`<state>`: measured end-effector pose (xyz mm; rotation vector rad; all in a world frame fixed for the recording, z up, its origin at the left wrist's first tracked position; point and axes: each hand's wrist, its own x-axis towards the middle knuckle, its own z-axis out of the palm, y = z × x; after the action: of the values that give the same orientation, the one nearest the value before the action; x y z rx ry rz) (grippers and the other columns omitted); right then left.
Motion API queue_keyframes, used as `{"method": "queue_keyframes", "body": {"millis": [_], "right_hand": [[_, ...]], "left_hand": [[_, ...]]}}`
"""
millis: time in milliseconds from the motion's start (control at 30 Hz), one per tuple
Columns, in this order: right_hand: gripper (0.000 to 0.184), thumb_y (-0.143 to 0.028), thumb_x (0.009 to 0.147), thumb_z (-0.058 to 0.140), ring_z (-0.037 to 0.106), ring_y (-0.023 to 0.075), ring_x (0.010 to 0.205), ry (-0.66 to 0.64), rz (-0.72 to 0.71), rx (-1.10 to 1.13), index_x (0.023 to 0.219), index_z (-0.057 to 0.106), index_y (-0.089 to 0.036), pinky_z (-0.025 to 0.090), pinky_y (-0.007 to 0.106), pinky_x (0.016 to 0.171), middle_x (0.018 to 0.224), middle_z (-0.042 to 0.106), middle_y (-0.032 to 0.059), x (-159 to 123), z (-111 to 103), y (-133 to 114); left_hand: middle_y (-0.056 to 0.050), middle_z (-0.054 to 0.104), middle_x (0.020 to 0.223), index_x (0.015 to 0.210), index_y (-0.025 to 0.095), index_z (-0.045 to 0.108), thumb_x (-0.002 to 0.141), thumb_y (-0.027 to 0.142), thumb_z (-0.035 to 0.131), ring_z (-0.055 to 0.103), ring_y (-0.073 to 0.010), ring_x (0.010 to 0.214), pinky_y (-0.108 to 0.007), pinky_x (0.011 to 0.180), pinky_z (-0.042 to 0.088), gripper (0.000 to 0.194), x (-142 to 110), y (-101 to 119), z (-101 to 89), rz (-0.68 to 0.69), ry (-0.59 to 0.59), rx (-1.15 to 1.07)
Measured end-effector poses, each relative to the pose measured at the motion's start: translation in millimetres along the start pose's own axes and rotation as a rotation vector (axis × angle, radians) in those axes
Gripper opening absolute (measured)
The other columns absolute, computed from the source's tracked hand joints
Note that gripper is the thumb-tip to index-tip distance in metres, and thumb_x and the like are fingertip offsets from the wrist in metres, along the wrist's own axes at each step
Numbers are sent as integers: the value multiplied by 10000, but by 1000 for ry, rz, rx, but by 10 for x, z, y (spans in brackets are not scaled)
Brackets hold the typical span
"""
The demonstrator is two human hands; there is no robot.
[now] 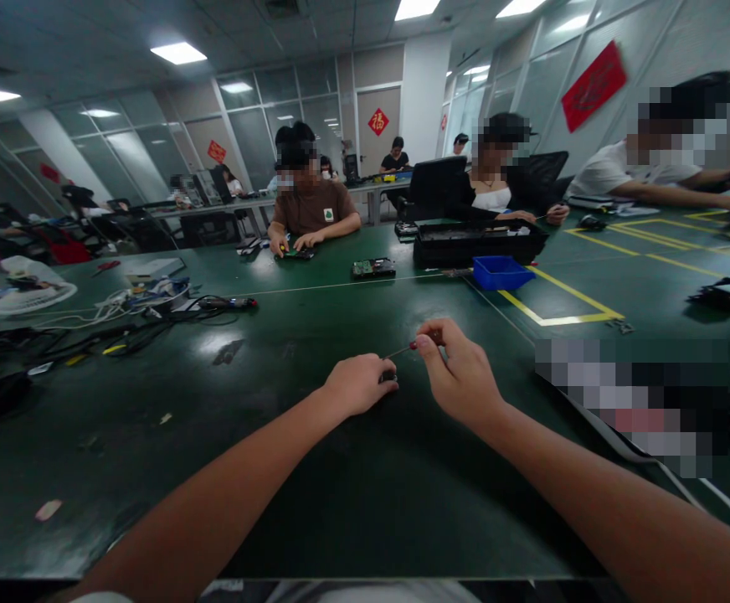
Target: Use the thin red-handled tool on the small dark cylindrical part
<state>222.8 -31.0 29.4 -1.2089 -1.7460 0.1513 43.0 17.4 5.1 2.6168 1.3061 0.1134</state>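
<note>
My right hand point(460, 374) pinches the red handle of a thin screwdriver point(413, 345) above the green table. Its slim shaft slants down to the left, towards the fingers of my left hand point(356, 383). That hand is closed around a small dark piece with a metallic glint point(388, 376), mostly hidden by the fingers, so its kind does not show. Whether the screwdriver's tip touches the piece I cannot tell.
Tangled cables point(145, 310) lie at the left. Ahead are a circuit-board device point(373, 268), a blue tray point(501, 273) and a long black bin point(479, 246). A blurred-out item point(629, 402) is at the right. Across the table a person point(315, 205) handles a board; others sit further right.
</note>
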Motion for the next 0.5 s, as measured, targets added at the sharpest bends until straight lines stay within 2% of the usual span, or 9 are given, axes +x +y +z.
{"method": "queue_keyframes", "body": {"millis": [133, 233, 400, 433, 500], "right_hand": [[131, -297, 994, 451, 649, 210, 767, 2, 8, 1, 984, 551, -213, 466, 338, 676, 848, 670, 54, 1, -15, 2], [128, -296, 997, 450, 651, 207, 768, 8, 12, 2, 988, 550, -216, 466, 335, 674, 851, 673, 53, 1, -22, -3], [130, -296, 1001, 451, 649, 202, 770, -13, 15, 23, 994, 549, -211, 468, 334, 684, 852, 670, 49, 6, -17, -7], [131, -298, 1001, 451, 649, 202, 772, -19, 19, 27, 994, 549, -211, 469, 334, 683, 854, 671, 49, 6, -16, -6], [133, -302, 1002, 452, 650, 202, 778, -30, 22, 36, 999, 550, -213, 470, 332, 681, 860, 673, 49, 2, -12, -4]], "left_hand": [[-75, 676, 1003, 1086, 225, 654, 913, 403, 554, 641, -230, 835, -335, 660, 458, 268, 0, -18, -29, 26, 25, -20], [-56, 686, 970, 1056, 225, 643, 881, 357, 582, 635, -227, 828, -339, 671, 455, 227, -71, -111, -74, 6, 80, -96], [-36, 706, 1057, 1084, 255, 697, 862, 303, 575, 636, -219, 940, -358, 838, 456, 258, -288, -462, -252, -51, 265, -364], [-37, 707, 1022, 1042, 246, 711, 863, 309, 572, 634, -212, 920, -348, 830, 457, 235, -348, -552, -298, -86, 301, -434], [-29, 669, 822, 930, 210, 706, 851, 368, 600, 603, -183, 746, -303, 690, 449, 206, -489, -735, -390, -198, 371, -596]]}}
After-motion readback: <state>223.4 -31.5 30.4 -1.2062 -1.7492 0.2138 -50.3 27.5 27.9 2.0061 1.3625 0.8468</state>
